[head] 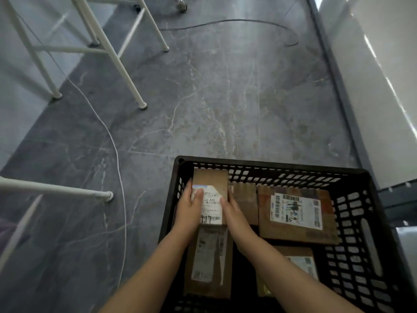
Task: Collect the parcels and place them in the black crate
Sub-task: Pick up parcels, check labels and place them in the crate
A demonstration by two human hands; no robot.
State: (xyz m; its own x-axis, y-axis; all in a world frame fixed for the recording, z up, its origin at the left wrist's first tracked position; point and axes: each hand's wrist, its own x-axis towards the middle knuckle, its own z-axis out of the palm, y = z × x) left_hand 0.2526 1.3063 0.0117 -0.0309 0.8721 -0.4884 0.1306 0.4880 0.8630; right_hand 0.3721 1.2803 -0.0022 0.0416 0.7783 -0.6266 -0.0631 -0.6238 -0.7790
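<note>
Grey marble floor (225, 98). In the black plastic lattice crate (270, 164), far left, my left hand (190, 210) and right hand (233, 212) clamp a brown cardboard parcel (211, 178); next, I'd lower and release it.

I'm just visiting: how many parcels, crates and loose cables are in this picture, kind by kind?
Parcels: 5, all in the crate: held parcel, long parcel, half-hidden parcel, large parcel, corner parcel
Black crate: 1
Floor cables: 2, white cable, black cable
Total: 8
</note>
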